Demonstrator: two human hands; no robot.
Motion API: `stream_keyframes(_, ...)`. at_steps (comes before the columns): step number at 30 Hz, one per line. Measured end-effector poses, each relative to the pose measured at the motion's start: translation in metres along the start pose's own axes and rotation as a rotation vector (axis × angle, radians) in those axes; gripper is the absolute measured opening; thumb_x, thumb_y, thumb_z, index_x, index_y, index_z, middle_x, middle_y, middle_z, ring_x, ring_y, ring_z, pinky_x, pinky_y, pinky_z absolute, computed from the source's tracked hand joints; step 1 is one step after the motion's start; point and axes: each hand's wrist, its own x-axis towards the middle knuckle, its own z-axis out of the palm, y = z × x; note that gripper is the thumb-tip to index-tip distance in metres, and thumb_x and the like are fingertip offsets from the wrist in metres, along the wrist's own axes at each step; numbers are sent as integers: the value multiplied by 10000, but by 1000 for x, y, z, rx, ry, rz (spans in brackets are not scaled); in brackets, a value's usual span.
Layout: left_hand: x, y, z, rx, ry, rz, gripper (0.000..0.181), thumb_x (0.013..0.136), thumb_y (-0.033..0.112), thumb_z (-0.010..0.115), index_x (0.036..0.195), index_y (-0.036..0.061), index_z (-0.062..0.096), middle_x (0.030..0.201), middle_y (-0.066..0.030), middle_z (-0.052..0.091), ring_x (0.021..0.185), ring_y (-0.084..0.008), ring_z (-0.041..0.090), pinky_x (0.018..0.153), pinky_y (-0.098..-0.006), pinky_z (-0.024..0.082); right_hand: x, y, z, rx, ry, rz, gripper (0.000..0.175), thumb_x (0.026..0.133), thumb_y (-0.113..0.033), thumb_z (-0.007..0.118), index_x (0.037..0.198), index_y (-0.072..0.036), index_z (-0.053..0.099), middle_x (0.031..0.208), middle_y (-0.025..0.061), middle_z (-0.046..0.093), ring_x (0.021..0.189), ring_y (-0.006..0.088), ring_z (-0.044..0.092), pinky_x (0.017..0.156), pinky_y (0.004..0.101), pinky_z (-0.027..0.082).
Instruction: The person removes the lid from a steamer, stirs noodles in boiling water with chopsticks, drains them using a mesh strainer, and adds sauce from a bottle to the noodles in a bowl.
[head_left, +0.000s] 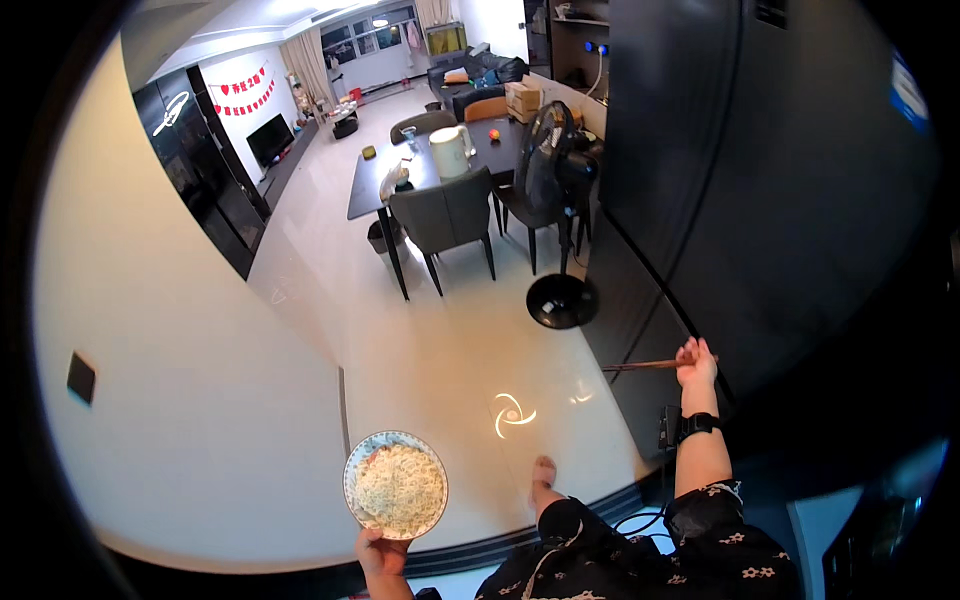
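Note:
A patterned bowl full of noodles rests in my left hand, which grips its near edge at the lower middle of the view. My right hand is stretched out at the right, closed around a pair of brown chopsticks that point left. That hand is beside the edge of a tall dark cabinet panel; whether it touches the panel I cannot tell. A dark watch is on my right wrist.
Ahead stands a dark dining table with a large pale jug on it. A grey chair and a black standing fan are on the near side. A pale wall runs along the left. A dark threshold strip crosses the floor.

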Motion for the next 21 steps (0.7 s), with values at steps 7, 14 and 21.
stream_keyframes(7,239,37,145,22,-71,-16,774,624,111,551,1354,29,307,1322,-181,431,1181,-379,462,942,-535,434,229,26,65,179,265,87,236,912,-93,299,876,-7,515,727,94,623,600,171,610,664,333,503)
stream_keyframes(14,468,47,274,40,-220,-147,742,636,100,537,1339,4,318,1302,-195,447,1168,-375,473,938,-531,438,305,72,131,474,296,80,225,734,48,319,828,30,522,746,113,625,623,209,603,704,367,505)
stream_keyframes(21,717,32,381,170,-519,-472,694,654,102,522,1310,-37,347,1278,-201,475,1132,-368,508,908,-519,458,448,89,45,-127,35,-541,122,655,91,446,675,-27,469,659,80,533,604,208,538,608,357,505)
